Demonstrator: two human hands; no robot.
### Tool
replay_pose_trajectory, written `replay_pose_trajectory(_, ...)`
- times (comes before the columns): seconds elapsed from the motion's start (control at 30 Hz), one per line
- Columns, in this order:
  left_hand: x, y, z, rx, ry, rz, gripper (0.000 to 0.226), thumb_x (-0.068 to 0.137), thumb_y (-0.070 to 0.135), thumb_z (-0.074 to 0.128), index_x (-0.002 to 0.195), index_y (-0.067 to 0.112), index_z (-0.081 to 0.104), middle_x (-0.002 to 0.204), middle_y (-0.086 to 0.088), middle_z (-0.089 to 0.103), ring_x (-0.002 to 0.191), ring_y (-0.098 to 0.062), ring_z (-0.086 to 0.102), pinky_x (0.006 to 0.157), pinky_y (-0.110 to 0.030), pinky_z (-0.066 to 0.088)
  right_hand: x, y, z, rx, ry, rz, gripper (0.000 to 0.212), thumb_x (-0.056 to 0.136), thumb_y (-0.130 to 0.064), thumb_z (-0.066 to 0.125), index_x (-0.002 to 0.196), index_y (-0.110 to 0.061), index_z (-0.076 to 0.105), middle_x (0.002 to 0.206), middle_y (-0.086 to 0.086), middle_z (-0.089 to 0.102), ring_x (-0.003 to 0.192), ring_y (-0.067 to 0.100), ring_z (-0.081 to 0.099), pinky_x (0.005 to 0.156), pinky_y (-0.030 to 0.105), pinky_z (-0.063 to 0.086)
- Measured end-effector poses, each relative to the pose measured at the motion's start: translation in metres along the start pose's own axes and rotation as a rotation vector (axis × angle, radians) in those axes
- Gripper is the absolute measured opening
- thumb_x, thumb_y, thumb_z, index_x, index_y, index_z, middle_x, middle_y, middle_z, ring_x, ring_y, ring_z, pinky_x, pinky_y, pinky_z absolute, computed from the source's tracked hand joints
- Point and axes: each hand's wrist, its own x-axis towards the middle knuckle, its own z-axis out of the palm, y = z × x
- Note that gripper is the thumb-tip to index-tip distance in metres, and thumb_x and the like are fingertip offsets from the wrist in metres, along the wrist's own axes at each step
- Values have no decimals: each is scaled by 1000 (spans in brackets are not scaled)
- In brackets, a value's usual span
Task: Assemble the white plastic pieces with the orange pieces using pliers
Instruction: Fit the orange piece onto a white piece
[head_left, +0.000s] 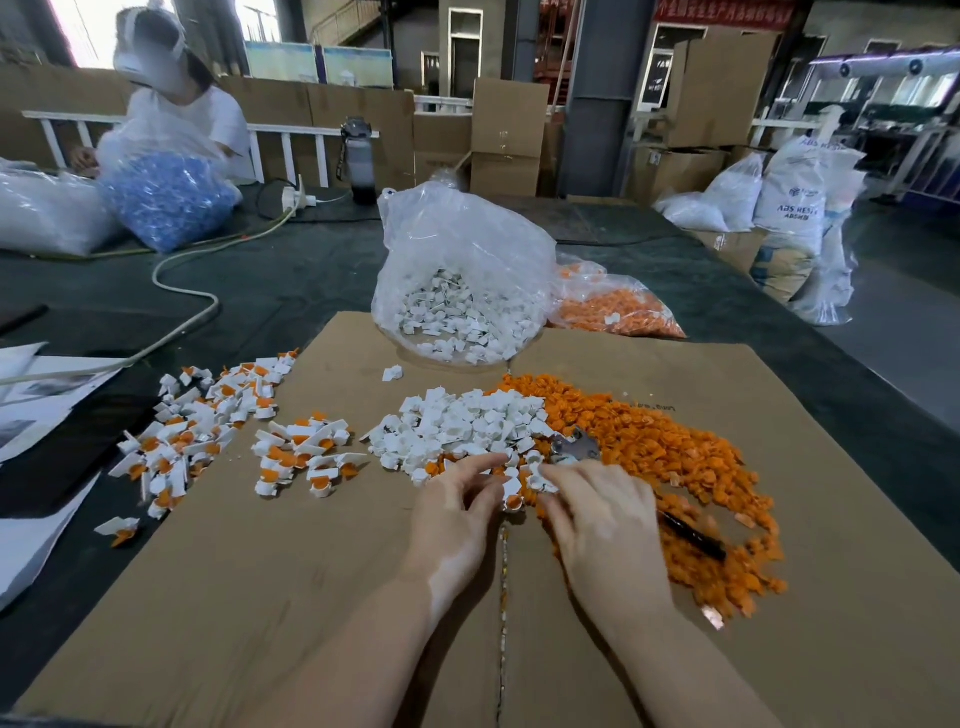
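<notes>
Taking the cardboard sheet (675, 597) on the table as the landmark: at its middle lies a heap of loose white pieces (457, 423), with a spread of orange pieces (665, 452) touching it on the right. Toward the sheet's left edge lie the finished pairs (208, 431), white with orange seated in them.

Both hands work at the seam between the two heaps. The left hand (462, 514) has its fingers loosely bent, fingertips reaching into the near edge of the white heap; whether its grip has closed on a piece I cannot tell. The right hand (602, 514) pinches a small white piece (540, 480) between thumb and fingertips. Just beyond it the metal head of the pliers (576, 447) shows among the orange pieces, and a dark handle (691, 535) sticks out behind the hand (the hand hides whether it is wrapped around the tool).

The step looks like picking and mating a fresh pair. Next, an orange piece should be set into the white one, then squeezed with the pliers squarely so it seats without slipping.

At the sheet's far edge stand an open bag of white pieces (457, 280) and a bag of orange pieces (618, 306).
</notes>
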Motion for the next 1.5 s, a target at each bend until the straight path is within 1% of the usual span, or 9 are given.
replay_pose_trajectory(0.2, -4, 1, -1, -13, -42, 54, 27, 91, -1, 53, 109, 15, 65, 102, 1, 68, 98, -5, 62, 86, -13, 46, -1, -11, 5, 36, -36, 15, 18, 67, -10, 83, 77, -18, 70, 70, -4, 63, 66, 19, 59, 71, 33, 40)
replay_pose_trajectory(0.37, -4, -1, 0, -44, -8, 22, 29, 90, -2, 53, 109, 16, 66, 101, 5, 67, 97, 0, 61, 87, -12, 46, -2, 1, 0, -77, -43, 89, 28, 56, 4, 85, 69, -15, 69, 66, -1, 62, 62, 23, 58, 70, 35, 43)
replay_pose_trajectory(0.5, -5, -2, 0, -30, -5, 22, 29, 89, -1, 54, 107, 18, 66, 99, 2, 68, 97, -4, 62, 87, -17, 48, -3, -5, -4, 14, -27, -7, 16, 71, -7, 77, 82, -19, 72, 75, -4, 65, 71, 21, 60, 79, 34, 32)
replay_pose_trajectory(0.73, -7, -2, -1, 0, -14, 21, 26, 89, 2, 56, 104, 21, 65, 92, 4, 68, 86, 1, 61, 75, -5, 43, -3, -17, -3, 50, -106, 15, 15, 69, -16, 82, 68, -21, 68, 68, -8, 61, 66, 17, 57, 76, 29, 29)
replay_pose_trajectory(0.93, -3, 2, -14, -44, 207, 8, 21, 88, -1, 56, 89, 19, 65, 80, 6, 65, 73, 4, 59, 65, 1, 39, -3, -10, -10, -8, -86, 63, 23, 63, -2, 83, 74, -18, 71, 71, -5, 63, 67, 19, 59, 76, 35, 39)
replay_pose_trajectory(1.03, 12, -1, -46, 38, 386, 1, 18, 90, 1, 54, 93, 17, 61, 79, 13, 61, 76, 7, 58, 69, -1, 37, -1, -3, -15, -56, -58, 84, 27, 59, 6, 82, 70, -15, 70, 67, -2, 61, 63, 22, 59, 72, 37, 42)
replay_pose_trajectory(1.1, 25, -6, -71, 147, 482, -29, 17, 91, 3, 54, 96, 17, 62, 86, 7, 62, 85, -7, 58, 79, -16, 40, 0, 0, -17, -86, -57, 93, 27, 58, 6, 82, 69, -15, 69, 65, -1, 60, 62, 22, 58, 71, 36, 41)
replay_pose_trajectory(1.27, 43, -25, -112, 313, 474, -164, 24, 94, 6, 49, 111, 14, 63, 111, -9, 62, 94, -25, 63, 87, -45, 52, 1, -1, -15, -123, -115, 103, 27, 58, 8, 80, 65, -15, 67, 63, -1, 58, 61, 22, 55, 69, 36, 42)
replay_pose_trajectory(1.5, 40, -19, -103, 826, 484, -13, 21, 87, 14, 63, 106, 17, 70, 116, -3, 60, 115, -26, 43, 95, -39, 35, 1, -3, -10, -173, -160, 79, 30, 51, 6, 82, 60, -17, 65, 60, -2, 56, 59, 21, 54, 65, 35, 42)
